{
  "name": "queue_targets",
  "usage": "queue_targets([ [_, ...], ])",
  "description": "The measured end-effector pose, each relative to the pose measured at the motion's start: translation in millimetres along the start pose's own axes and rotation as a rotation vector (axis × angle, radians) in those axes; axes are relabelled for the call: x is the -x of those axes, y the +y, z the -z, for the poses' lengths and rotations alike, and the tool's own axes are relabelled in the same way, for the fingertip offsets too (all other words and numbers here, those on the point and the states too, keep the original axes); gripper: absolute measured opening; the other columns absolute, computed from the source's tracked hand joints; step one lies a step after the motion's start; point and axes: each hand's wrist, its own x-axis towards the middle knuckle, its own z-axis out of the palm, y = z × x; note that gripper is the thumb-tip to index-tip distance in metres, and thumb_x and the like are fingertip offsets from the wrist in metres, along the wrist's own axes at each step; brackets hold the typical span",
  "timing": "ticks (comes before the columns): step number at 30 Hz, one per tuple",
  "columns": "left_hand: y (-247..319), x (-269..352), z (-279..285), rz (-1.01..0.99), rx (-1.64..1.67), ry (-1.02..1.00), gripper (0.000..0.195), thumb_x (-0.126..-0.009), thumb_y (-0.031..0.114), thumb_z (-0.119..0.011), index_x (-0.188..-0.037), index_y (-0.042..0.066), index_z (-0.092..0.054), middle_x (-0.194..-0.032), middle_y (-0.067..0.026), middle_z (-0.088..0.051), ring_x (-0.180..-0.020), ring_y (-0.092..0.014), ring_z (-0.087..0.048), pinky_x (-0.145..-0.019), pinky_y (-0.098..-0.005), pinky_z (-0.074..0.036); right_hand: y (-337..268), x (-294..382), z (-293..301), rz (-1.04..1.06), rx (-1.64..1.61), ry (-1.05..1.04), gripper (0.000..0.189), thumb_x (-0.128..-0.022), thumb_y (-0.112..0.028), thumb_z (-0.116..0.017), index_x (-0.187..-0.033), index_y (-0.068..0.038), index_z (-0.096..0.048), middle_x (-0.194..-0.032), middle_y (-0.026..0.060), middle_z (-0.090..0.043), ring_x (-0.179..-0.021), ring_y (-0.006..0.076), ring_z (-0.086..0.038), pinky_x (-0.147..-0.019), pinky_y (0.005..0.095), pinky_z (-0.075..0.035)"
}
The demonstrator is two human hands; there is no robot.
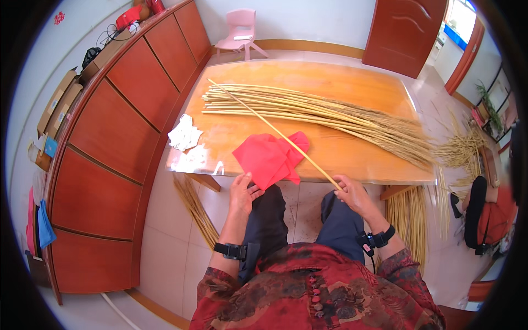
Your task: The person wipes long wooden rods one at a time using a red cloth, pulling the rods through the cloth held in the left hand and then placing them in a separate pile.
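Observation:
My right hand [352, 196] grips one end of a long, thin yellow stalk [272, 128]. The stalk slants up and left across the table, over a red cloth [264, 154] and a bundle of similar stalks [284, 103]. That bundle lies lengthwise with its cut ends to the left and its brushy tips to the right. My left hand [242, 194] is at the front table edge beside the hanging corner of the red cloth, thumb and fingers apart. Whether its fingertips touch the cloth is unclear. The cloth lies crumpled, partly overhanging the edge.
A clear sheet covers the wooden table [350, 74]; crumpled white cloth or paper [185, 133] lies at its left end. More stalks [406, 222] stand below right, others [196, 206] below left. Loose stalks [462, 150] litter the right floor. Red-brown cabinets [103, 152] line the left.

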Motion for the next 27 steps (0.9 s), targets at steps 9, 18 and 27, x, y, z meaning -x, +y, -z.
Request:
queue_targets([
  [9,-8.8,4.8,-16.4,-0.12,-0.066,0.048,0.032,-0.088,0.016,-0.058,-0.113,0.0,-0.047,-0.093,-0.0083,-0.059,-0.077,-0.017,-0.062,-0.062,-0.0294,-0.051,22.9,12.3,-0.5,0.174,0.468,0.063,0.03,-0.075,0.0,-0.062,-0.104,-0.002,-0.056,-0.097,0.0172,-0.056,-0.091,0.034,-0.057,-0.078,0.0388,-0.046],
  [18,-9.3,-11.0,-15.4,-0.126,0.269,0.051,0.028,-0.087,0.013,-0.058,-0.111,0.003,-0.047,-0.102,-0.0079,-0.058,-0.096,-0.023,-0.057,-0.078,-0.0371,-0.048,20.9,32.4,-9.5,0.245,0.619,0.202,0.023,-0.073,-0.003,-0.065,-0.095,-0.002,-0.057,-0.092,0.0155,-0.053,-0.094,0.0342,-0.052,-0.08,0.0403,-0.044],
  [27,-3.4,-8.7,-21.3,-0.06,0.418,0.149,0.019,-0.087,0.002,-0.054,-0.106,0.002,-0.053,-0.103,-0.0105,-0.06,-0.094,-0.022,-0.06,-0.083,-0.0384,-0.051,1.4,42.9,-9.0,0.027,0.149,0.213,0.015,-0.088,-0.015,-0.057,-0.095,-0.002,-0.059,-0.074,0.0093,-0.057,-0.064,0.0189,-0.055,-0.06,0.0295,-0.044],
])
